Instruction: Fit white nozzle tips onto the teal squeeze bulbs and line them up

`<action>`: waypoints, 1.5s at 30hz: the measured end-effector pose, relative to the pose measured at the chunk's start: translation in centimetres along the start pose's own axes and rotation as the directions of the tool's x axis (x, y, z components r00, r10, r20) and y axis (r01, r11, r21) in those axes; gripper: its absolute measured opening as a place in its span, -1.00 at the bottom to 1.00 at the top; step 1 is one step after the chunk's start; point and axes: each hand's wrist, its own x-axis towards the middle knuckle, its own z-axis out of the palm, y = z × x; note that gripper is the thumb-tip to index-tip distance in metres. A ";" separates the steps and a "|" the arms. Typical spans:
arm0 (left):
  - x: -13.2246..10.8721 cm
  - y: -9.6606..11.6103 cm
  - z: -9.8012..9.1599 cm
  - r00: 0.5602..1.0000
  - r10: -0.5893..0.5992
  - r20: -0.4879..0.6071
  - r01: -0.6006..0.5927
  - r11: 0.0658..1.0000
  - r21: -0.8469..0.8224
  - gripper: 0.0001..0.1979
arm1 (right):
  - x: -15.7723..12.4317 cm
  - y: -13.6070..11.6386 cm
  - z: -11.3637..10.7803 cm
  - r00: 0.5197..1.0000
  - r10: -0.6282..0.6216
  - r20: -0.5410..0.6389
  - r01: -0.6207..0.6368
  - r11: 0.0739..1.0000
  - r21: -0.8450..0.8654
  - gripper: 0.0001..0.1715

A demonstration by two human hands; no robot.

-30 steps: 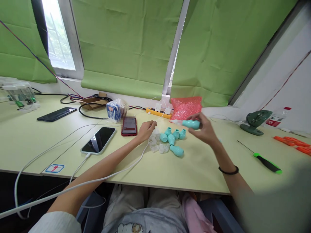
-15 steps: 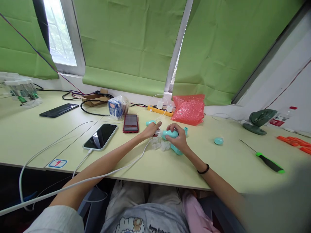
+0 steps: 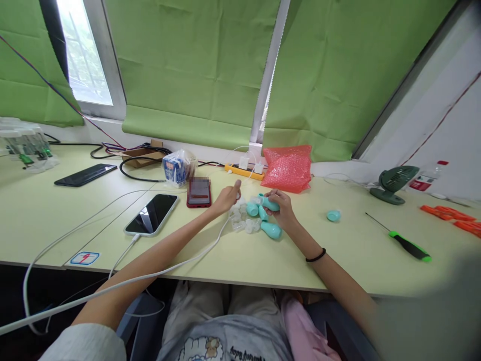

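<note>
My right hand point(image 3: 282, 210) grips a teal bulb-shaped part point(image 3: 269, 202) with a clear tip, held just above the desk. My left hand point(image 3: 227, 197) hovers next to it with fingers curled, right over a pile of small clear caps point(image 3: 242, 222); whether it pinches one I cannot tell. Several more teal bulbs point(image 3: 271, 229) lie between the hands. One teal piece point(image 3: 333, 215) sits alone to the right.
A white phone point(image 3: 152, 214) on a cable and a red phone point(image 3: 199, 192) lie left of the hands. A pink bubble-wrap bag point(image 3: 288, 168), a yellow power strip point(image 3: 244, 172), a green screwdriver point(image 3: 406, 243), a small fan point(image 3: 391, 183) and a black phone point(image 3: 85, 175) are on the desk point(image 3: 338, 265).
My right hand carried a teal bulb from the right side in to the pile and now holds it beside my left hand. A single teal piece now lies alone at the right.
</note>
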 end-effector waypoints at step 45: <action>-1.2 0.7 1.6 0.978 0.043 -0.202 -0.152 0.813 -0.562 -0.77 | -1.3 1.8 1.3 0.848 -0.520 -0.098 0.389 0.739 -0.550 -0.72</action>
